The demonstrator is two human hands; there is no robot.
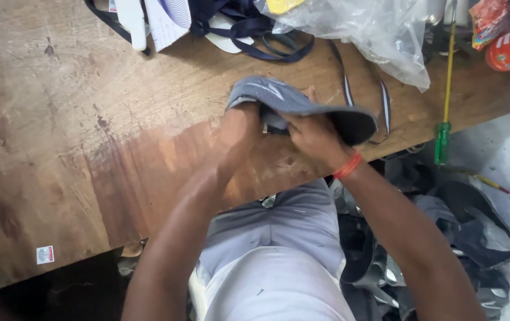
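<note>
The grey shoe upper (pixel 290 104) sits just above the table (pixel 88 119), its long axis running left to right, dark toe end pointing right. Both hands are clamped on it: the left hand (pixel 240 128) is tucked under its left end, the right hand (pixel 314 137) grips its middle from the near side. A green-handled screwdriver (pixel 445 113) lies well apart, right.

I'm looking at a small workshop, likely shoe or bag making. Worn, stained plywood workbench (pixel 59 119) fills the view from 9 to 12 o'clock. Dark navy straps (pixel 255 30) and a clear plastic bag (pixel 373 30) sit at 12 to 1 o'clock. Green-handled screwdriver (pixel 443 139) hangs off the bench edge at 3. Pile of dark cut sandal pieces (pixel 469 232) on the floor at 4 o'clock.
</note>
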